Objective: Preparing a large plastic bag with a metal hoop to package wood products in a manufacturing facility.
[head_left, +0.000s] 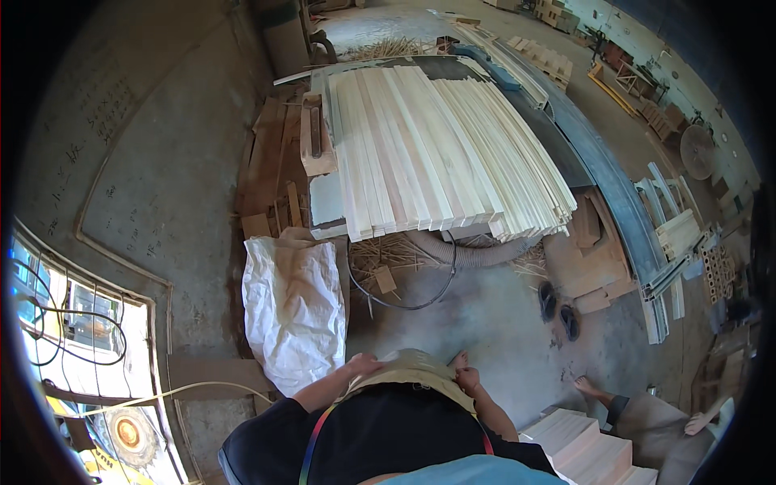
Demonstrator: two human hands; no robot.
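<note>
My left hand (364,365) and my right hand (467,378) are both close to my body at waist height. Each grips an edge of a tan garment (412,365) that bulges between them, the left hand at its left edge and the right at its right edge. My black shirt (380,436) fills the frame below them. Toes of my foot (459,356) show just above the right hand. On the concrete floor (485,323) ahead stands a table bearing a wide stack of pale wooden slats (436,145).
A white sack (295,307) stands at my left. A grey hose (469,252), a black cable (404,303) and wood shavings lie under the table. Black sandals (558,311) lie to the right. Another person's bare foot (586,386) is beside stacked pale boards (582,449). Wood offcuts (271,174) are piled left of the table.
</note>
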